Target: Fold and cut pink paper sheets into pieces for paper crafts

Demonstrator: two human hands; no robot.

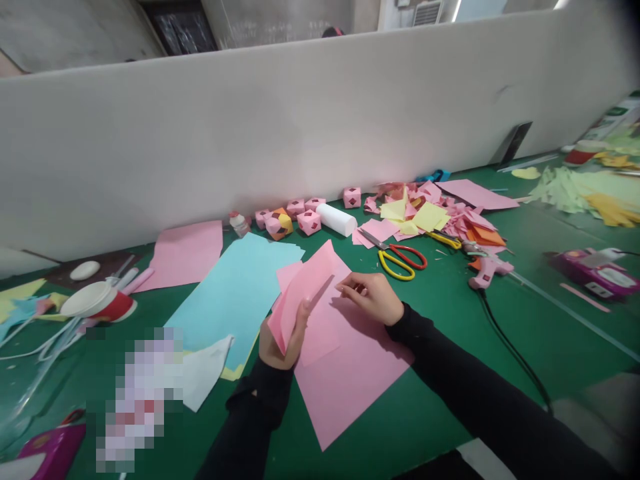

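My left hand (287, 337) is closed around a pink sheet of paper (303, 287), which is bent over and raised off the table, thumb on its near face. To its right, my right hand (373, 297) has its fingertips pinched together, a little apart from the sheet's edge; anything between them is too small to make out. Beneath both hands lie a large pink paper sheet (357, 383) and a smaller pink square (323, 340). Beyond the right hand rest scissors (395, 255) with one red and one yellow handle loop.
Blue paper sheets (227, 290) lie left, near a paper cup (107, 300). Small pink paper cubes (309, 222) and a white roll (337, 219) line the white partition (280, 133). Pink scraps (473, 223) and a corded pink glue gun (489, 268) are at right.
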